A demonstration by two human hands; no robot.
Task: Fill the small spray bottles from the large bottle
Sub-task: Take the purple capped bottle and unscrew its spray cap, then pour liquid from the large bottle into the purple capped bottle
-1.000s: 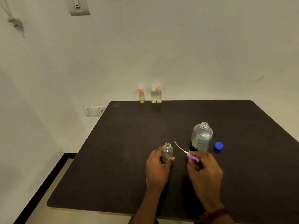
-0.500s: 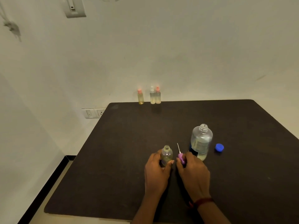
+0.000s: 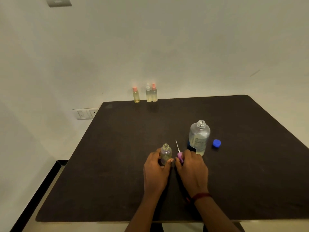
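**Left hand** [image 3: 156,171]: fingers [image 3: 157,153] and thumb are curled round the lower body of the small spray bottle [image 3: 165,153], steadying it upright on the counter [image 3: 108,173]. The neck is open with no head fitted. Pale yellowish liquid appears inside, but the level is unclear.

**Right hand** [image 3: 192,168]: fingers [image 3: 186,155] pinch the purple spray head [image 3: 180,157]. Its thin white dip tube [image 3: 177,145] points up and away, just right of the small spray bottle and not in the neck.

**Large bottle** [image 3: 199,138]: upright, uncapped, clear and labelled, just behind the right hand. A little yellowish liquid lies at the bottom. The blue cap [image 3: 216,143] lies near it on the right.

**Far counter edge:** three filled bottles [image 3: 148,94] with heads on. Two are touching and one stands slightly apart to the left.

**Handling, as judged:**
- The small spray bottle is probably light, thin plastic that tips easily and yields to squeezing. Hold it low on the body and leave the neck free.
- The spray head is rigid and light, but the dip tube is flexible. Grip at the collar so the tube can be guided in.
- The large bottle is nearly empty, so it should be light and smooth. Take it round the labelled middle.

**Surroundings:** wall socket [image 3: 87,113] left of the counter.
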